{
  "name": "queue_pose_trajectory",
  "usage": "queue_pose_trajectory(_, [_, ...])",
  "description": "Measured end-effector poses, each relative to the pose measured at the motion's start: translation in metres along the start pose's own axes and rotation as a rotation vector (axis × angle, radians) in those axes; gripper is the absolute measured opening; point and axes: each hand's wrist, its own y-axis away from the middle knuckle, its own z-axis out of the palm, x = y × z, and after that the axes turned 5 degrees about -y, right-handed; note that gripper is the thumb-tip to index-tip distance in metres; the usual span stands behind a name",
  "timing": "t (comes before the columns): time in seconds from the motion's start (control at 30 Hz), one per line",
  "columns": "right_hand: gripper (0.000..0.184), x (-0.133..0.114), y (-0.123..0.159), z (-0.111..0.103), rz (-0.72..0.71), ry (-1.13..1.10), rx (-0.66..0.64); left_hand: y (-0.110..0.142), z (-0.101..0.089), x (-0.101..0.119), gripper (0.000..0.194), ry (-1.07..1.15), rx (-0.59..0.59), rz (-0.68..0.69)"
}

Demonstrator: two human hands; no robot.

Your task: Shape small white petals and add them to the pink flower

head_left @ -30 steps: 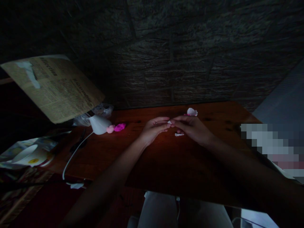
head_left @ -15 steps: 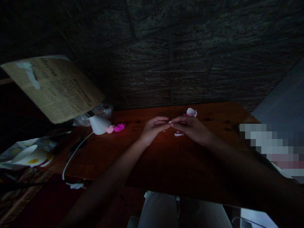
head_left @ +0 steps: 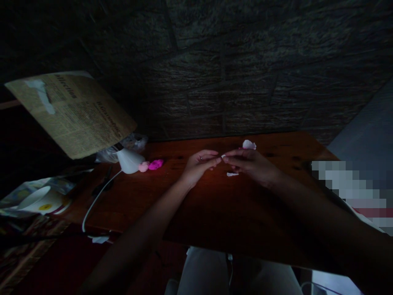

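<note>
My right hand (head_left: 250,164) pinches a small white piece (head_left: 223,156) between thumb and fingertips, just above the table; its material is too small to make out. Close beside it, my left hand (head_left: 199,164), with a ring on one finger, has its index finger stretched out and its thumb a little apart from it. Nothing shows between those fingers. A thin white scrap (head_left: 232,174) lies on the wood below the right hand. Behind that hand sits a pale, curved, torn-edged piece (head_left: 249,144), with a bit of pink partly hidden next to it.
On the left stands a lamp with a white base (head_left: 130,161), a newsprint-patterned shade (head_left: 73,114) and a white cord (head_left: 95,200). Light pink (head_left: 144,166) and magenta lumps (head_left: 156,164) touch near its base. A paper cup (head_left: 41,200) is farther left. The stone-patterned wall (head_left: 202,82) borders the wooden table (head_left: 215,213).
My hands have drawn slightly apart. The white piece has moved a little right with my right fingertips, away from my left thumb. The view has shifted slightly.
</note>
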Motion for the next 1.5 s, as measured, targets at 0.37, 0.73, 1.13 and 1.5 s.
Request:
queue_pose_trajectory(0.37, [0.035, 0.002, -0.002, -0.004, -0.067, 0.126, 0.022, -0.002, 0.000, 0.002, 0.036, -0.041, 0.061, -0.023])
queue_pose_trajectory(0.73, [0.039, -0.003, 0.002, 0.000, -0.193, 0.237, 0.036, -0.001, -0.001, -0.001, 0.037, -0.071, 0.089, 0.006])
queue_pose_trajectory(1.13, [0.038, 0.005, -0.001, 0.004, -0.156, 0.138, 0.112, -0.001, 0.003, -0.002, 0.038, -0.102, 0.097, 0.056])
queue_pose_trajectory(1.5, [0.030, 0.011, -0.005, 0.005, 0.001, -0.141, 0.087, 0.002, 0.003, -0.003, 0.033, -0.100, -0.020, 0.047])
